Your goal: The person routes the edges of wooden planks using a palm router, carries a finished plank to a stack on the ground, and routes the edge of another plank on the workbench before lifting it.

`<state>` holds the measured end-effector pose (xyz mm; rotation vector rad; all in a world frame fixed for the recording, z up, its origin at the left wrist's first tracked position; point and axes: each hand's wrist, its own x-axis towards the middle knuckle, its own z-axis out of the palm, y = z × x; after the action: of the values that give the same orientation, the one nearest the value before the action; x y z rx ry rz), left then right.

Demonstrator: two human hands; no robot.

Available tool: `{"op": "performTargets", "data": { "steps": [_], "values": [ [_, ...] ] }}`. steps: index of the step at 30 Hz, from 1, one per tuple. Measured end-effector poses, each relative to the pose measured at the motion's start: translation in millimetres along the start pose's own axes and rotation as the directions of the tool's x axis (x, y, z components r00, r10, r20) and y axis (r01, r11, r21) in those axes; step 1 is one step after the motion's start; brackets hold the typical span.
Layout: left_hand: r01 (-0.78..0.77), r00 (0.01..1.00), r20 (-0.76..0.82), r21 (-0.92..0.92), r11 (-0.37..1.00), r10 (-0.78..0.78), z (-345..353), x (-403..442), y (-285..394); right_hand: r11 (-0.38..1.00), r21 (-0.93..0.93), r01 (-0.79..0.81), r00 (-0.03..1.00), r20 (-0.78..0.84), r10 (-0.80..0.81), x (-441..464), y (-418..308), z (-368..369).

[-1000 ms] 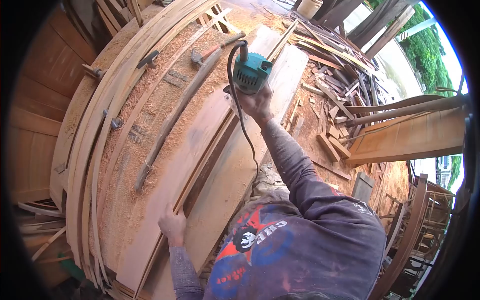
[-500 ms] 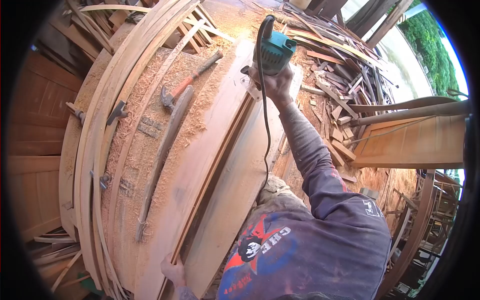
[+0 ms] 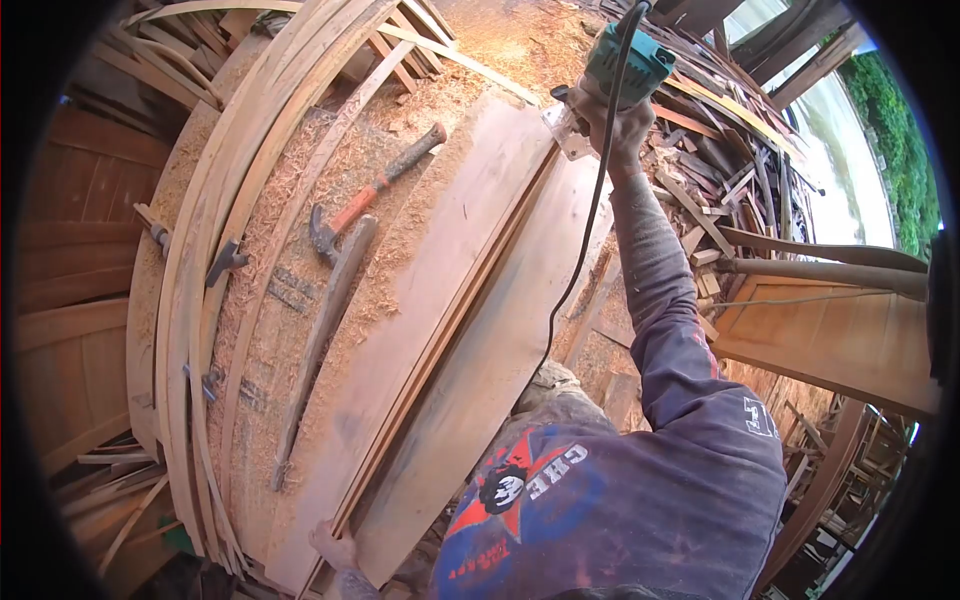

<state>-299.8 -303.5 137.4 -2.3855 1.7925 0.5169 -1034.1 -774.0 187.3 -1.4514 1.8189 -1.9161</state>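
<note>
My right hand [image 3: 622, 125] is wrapped round a teal power tool [image 3: 632, 66] at the far end of two long boards. The tool's metal base rests at the end of the left board [image 3: 400, 330], and its black cord runs back toward my body. Near the bottom, my left hand [image 3: 332, 546] grips a thin strip of wood [image 3: 437, 362] along the left board's edge. The right board [image 3: 487, 345] lies beside it, with a dark gap between. A hammer [image 3: 360, 203] with an orange and black handle lies left of the boards.
Curved wooden strips [image 3: 180, 330] with clamps [image 3: 226, 262] arc along the left. A rough stick [image 3: 325, 345] lies among shavings. Scrap wood [image 3: 735, 165] is piled at the upper right, and a wooden panel [image 3: 820, 335] stands at the right.
My right hand and the power tool have moved away, up and to the right, toward the boards' far end. My left hand has shifted lower in view, still at the strip.
</note>
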Motion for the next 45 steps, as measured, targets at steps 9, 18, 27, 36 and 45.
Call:
{"op": "performTargets", "data": {
  "steps": [9, 18, 27, 36, 45],
  "values": [
    [0.105, 0.987, 0.112, 0.110, 0.988, -0.118, -9, 2, 3, 0.991, -0.094, 0.097, 0.995, -0.028, -0.100, 66, 58, -10],
    [0.175, 0.969, 0.160, 0.098, 0.980, -0.189, 0, -4, -12, 0.976, -0.216, 0.030, 0.999, -0.024, -0.036, 104, 77, -42],
    [-0.013, 0.966, -0.257, -0.049, 0.999, 0.000, 12, 8, 91, 0.878, -0.192, 0.437, 0.894, 0.203, -0.400, -16, -51, -137],
    [-0.787, 0.541, -0.748, -0.288, 0.546, 0.385, -10, -16, 298, 0.561, 0.001, 0.828, 0.398, 0.704, -0.588, -127, -179, -192],
    [-0.872, 0.489, -0.668, -0.391, 0.295, 0.561, -12, -108, 332, 0.782, 0.210, 0.588, 0.132, 0.928, -0.348, -282, -214, -191]
  ]
}}
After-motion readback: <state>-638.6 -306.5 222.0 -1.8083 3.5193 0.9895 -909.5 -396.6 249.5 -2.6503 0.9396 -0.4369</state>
